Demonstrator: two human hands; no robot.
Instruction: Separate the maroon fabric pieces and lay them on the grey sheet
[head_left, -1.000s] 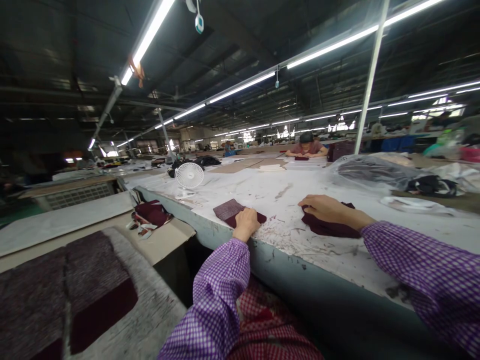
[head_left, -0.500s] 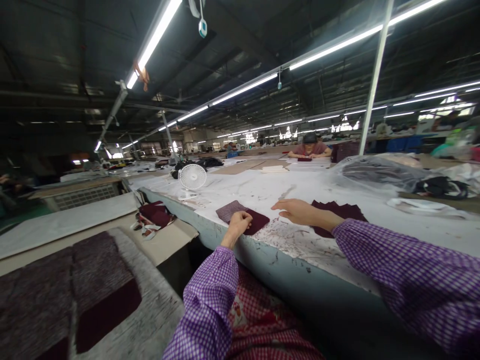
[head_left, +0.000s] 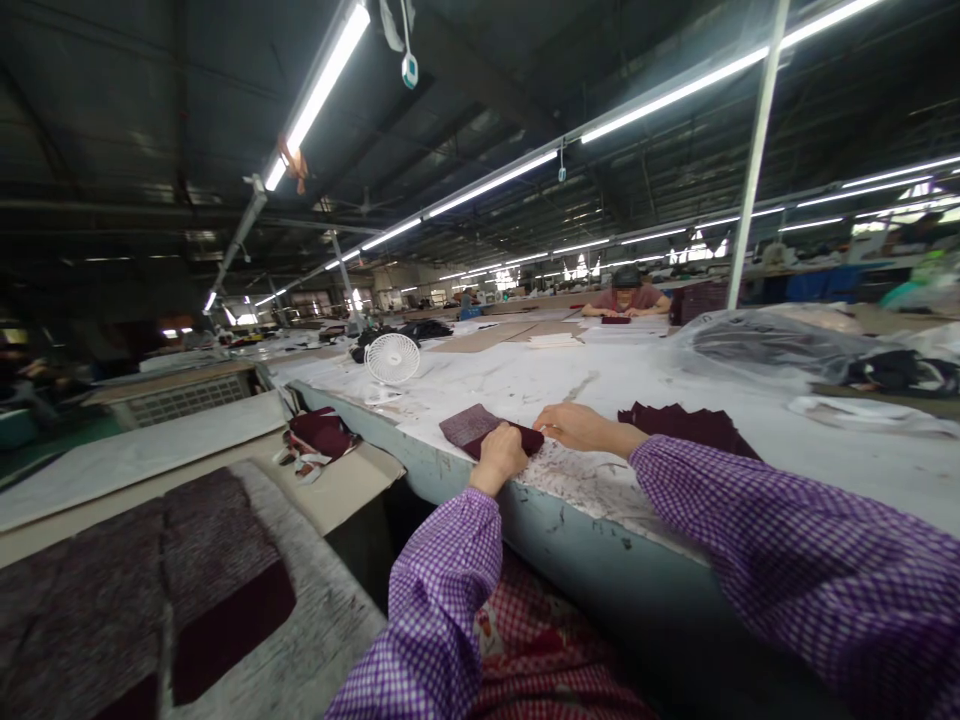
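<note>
A folded maroon fabric piece (head_left: 466, 428) with a speckled part at its left lies near the table's front edge. My left hand (head_left: 504, 452) is closed over its front part, fingers curled on the cloth. From the right, my right hand (head_left: 576, 425) reaches the piece's right corner, its fingertips drawn together at the edge; whatever lies between them is too small to make out. Behind my right wrist and sleeve, maroon pieces with jagged edges (head_left: 694, 425) lie on the white table (head_left: 517, 375).
A small white fan (head_left: 391, 358) stands at the back left. Maroon scraps (head_left: 321, 435) lie on cardboard at the left, above speckled maroon panels (head_left: 221, 540). Clear plastic (head_left: 765, 340) covers the right side. Across the table a person (head_left: 628, 295) works.
My right hand has moved left onto the fabric's right corner. My left hand has shifted right along the cloth. The view has turned slightly left.
</note>
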